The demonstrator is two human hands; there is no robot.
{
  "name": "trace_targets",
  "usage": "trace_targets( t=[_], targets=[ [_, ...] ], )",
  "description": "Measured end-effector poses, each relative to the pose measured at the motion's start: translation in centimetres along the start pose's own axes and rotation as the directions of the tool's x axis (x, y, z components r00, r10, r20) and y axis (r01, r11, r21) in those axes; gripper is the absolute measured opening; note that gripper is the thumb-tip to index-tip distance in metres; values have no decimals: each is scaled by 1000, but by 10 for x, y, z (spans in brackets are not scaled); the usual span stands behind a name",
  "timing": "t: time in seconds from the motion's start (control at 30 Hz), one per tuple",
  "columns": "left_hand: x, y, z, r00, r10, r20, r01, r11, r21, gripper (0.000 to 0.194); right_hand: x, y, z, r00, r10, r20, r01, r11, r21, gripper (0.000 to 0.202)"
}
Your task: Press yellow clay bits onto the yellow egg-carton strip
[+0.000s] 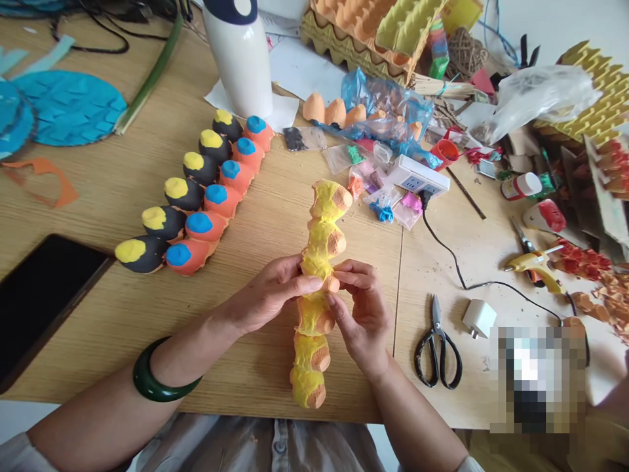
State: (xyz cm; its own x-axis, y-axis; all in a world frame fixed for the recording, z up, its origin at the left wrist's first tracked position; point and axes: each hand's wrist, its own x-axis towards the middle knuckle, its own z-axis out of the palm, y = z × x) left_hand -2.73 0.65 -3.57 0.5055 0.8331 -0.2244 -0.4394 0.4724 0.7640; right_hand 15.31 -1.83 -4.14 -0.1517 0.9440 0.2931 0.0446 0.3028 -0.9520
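Observation:
A long strip of orange egg-carton cups (322, 249), mostly covered in yellow clay, lies lengthwise on the wooden table (122, 308). My left hand (270, 295) grips the strip's middle from the left, a green bangle (154, 383) on that wrist. My right hand (361, 308) pinches the same middle cup from the right, fingertips pressed on the clay. To the left lies a double row of carton cups (201, 196), one row black with yellow tops, the other orange with blue tops.
Black scissors (437, 347), a white charger (479, 318), a yellow glue gun (535, 265) and a power strip (417, 176) lie at the right. A white bottle (240, 59), egg trays (368, 26), clay bags (383, 196), a dark phone (39, 295) and blue paper shapes (69, 108) surround the work.

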Motion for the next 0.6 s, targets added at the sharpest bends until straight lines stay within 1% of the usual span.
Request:
trace_targets(
  t=[0.17, 0.3, 0.37, 0.43, 0.5, 0.6],
  targets=[
    [0, -1, 0, 1000, 26, 0, -26, 999, 21, 20, 1, 1, -1, 1000, 9, -5, -9, 1000, 1, 32],
    [0, -1, -1, 1000, 8, 8, -8, 999, -39, 24, 1, 1, 0, 1000, 8, -17, -8, 1000, -12, 30],
    [0, 0, 0, 999, -38, -23, 36, 995, -90, 28, 0, 0, 0, 1000, -6, -8, 6, 1000, -26, 32],
    [0, 3, 3, 993, -90, -79, 81, 990, -112, 35, -1, -2, 1, 999, -32, 10, 32, 999, -41, 35],
    [-2, 4, 6, 986, -108, -125, 97, 991, -96, 40, -3, -3, 3, 998, -55, 24, 56, 997, -54, 37],
    [-3, 5, 10, 979, -133, -156, 122, 990, -73, 40, -5, -5, 6, 997, -73, 24, 75, 995, -70, 42]
  ],
)
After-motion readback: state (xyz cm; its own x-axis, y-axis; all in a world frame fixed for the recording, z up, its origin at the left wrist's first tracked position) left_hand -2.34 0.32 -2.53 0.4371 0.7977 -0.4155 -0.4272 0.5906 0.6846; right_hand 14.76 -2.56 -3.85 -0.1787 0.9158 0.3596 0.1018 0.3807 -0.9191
